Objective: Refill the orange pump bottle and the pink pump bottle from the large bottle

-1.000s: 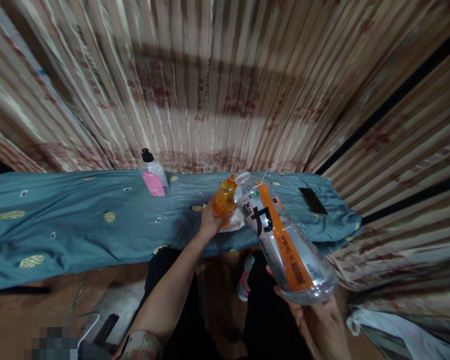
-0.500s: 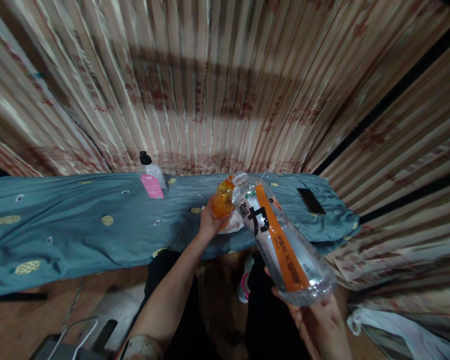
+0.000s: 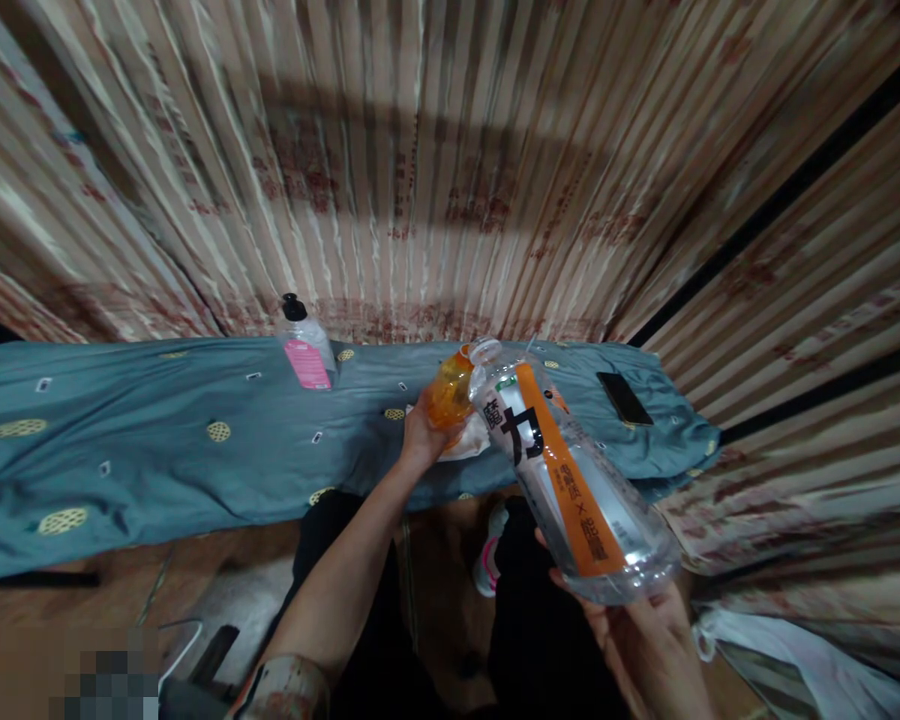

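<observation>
My left hand [image 3: 418, 437] is wrapped round a small orange bottle [image 3: 450, 390] held just above the blue-green cloth [image 3: 157, 440]. My right hand [image 3: 637, 625] grips the base of a large clear plastic bottle [image 3: 570, 480] with an orange and white label. The big bottle is tilted, its open mouth touching the mouth of the orange bottle. A white crumpled thing [image 3: 471, 440] lies on the cloth under the orange bottle.
A clear pump bottle with a pink label [image 3: 307, 350] stands at the back of the cloth. A dark phone [image 3: 624, 398] lies at the cloth's right end. Striped curtains [image 3: 450, 170] hang behind. My dark-clothed legs and a pink-and-white shoe [image 3: 487, 560] are below.
Both bottles stay mouth to mouth; the view has only shifted slightly. The large bottle's base sits a little lower than half a second ago.
</observation>
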Demonstrator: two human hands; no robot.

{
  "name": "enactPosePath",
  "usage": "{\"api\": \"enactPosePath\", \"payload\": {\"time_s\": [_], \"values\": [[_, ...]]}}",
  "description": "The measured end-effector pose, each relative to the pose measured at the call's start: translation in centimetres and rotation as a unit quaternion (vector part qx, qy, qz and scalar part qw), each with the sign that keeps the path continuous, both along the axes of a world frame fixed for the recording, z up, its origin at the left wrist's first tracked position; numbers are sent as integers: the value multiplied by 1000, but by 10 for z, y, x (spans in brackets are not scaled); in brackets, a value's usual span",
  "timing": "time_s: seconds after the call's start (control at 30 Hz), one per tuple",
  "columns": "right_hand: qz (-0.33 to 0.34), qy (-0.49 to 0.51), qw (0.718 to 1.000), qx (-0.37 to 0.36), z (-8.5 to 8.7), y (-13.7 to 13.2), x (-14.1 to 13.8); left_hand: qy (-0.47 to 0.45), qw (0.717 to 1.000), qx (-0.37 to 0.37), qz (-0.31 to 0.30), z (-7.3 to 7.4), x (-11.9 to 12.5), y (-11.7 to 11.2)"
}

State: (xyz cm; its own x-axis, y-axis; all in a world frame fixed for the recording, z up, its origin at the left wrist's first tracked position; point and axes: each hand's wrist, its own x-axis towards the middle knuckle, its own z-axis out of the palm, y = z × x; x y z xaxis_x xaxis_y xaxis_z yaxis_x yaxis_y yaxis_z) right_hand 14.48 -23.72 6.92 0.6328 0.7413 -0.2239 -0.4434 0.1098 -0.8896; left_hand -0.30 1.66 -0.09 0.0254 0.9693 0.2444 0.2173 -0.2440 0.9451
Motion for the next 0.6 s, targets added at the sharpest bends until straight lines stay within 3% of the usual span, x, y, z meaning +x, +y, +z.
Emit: {"api": "enactPosePath", "payload": {"time_s": [0.27, 0.6], "values": [[-9, 4, 1000, -16, 13, 3, -1, -38, 999, -24, 0, 11, -1, -4], [8, -16, 1000, -9, -1, -4, 5, -31, 999, -40, 1, 10, -1, -2]]}}
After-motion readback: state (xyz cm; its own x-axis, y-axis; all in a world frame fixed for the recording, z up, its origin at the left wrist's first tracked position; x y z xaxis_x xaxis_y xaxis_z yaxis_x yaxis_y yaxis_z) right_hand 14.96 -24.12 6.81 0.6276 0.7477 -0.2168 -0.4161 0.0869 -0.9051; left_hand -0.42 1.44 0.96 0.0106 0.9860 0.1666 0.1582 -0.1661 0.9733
